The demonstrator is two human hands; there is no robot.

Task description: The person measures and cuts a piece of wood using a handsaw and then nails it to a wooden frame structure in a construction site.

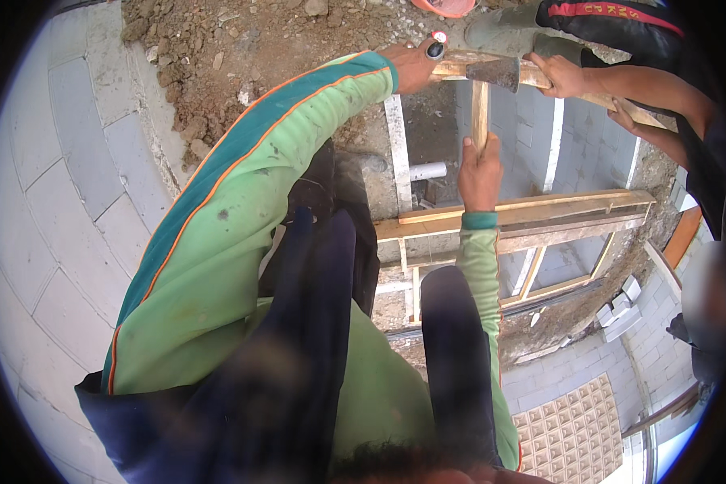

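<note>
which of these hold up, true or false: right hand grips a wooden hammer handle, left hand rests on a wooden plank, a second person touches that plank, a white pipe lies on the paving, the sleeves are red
1. The right hand grips the wooden handle of a hammer with a dark metal head. True.
2. The left hand rests on the end of a pale wooden plank. True.
3. A second person's hand touches that plank. True.
4. A short white plastic pipe lies on the grey paving. False: it juts out down in the pit, beside an upright white strip.
5. The sleeves are red. False: the long sleeve is green with a teal stripe edged in orange.
</note>
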